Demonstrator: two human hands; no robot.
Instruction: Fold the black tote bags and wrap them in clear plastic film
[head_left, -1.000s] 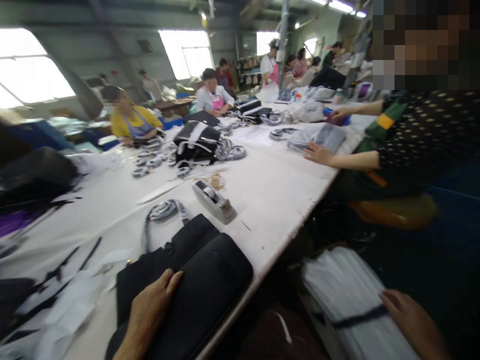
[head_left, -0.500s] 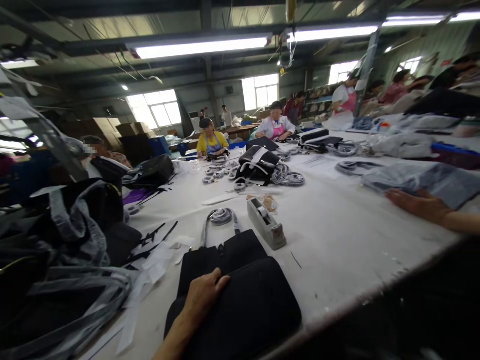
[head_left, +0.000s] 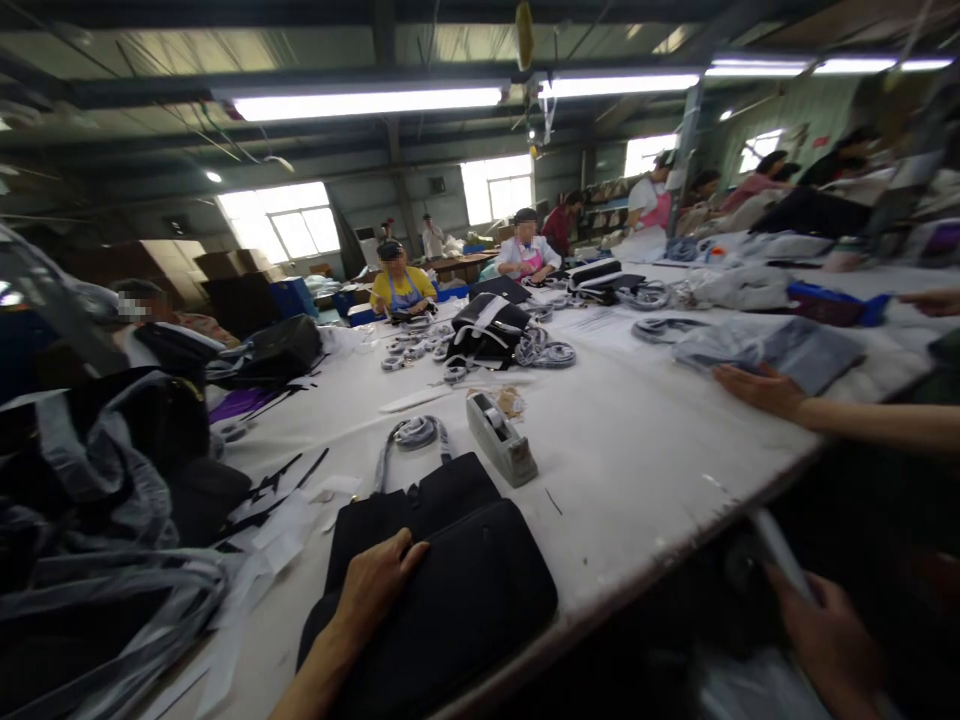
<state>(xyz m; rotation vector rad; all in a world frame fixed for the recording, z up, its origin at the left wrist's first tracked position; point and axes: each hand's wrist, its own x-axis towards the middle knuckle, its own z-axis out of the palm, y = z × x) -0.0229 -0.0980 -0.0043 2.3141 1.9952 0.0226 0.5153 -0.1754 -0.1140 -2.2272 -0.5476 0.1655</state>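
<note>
My left hand (head_left: 373,590) lies flat, fingers out, on a black bag (head_left: 457,590) at the near edge of the white table (head_left: 645,470). A grey strap (head_left: 411,436) coils just beyond the bag. My right hand (head_left: 829,640) is low at the right, below the table edge, closed around a thin white sheet or strip (head_left: 780,550); it is blurred. A grey tape dispenser (head_left: 501,440) stands behind the bag.
A co-worker's hand (head_left: 757,388) rests on grey wrapped goods (head_left: 772,345) at the right. Black bags and plastic wrap (head_left: 112,480) pile up on the left. Rolled straps and a bag (head_left: 487,335) lie mid-table. Several people sit along the far side.
The view swung left and up, then slightly back. My left hand stayed on the black bag. My right hand left the white stack, went out of view, and reappeared low right.
</note>
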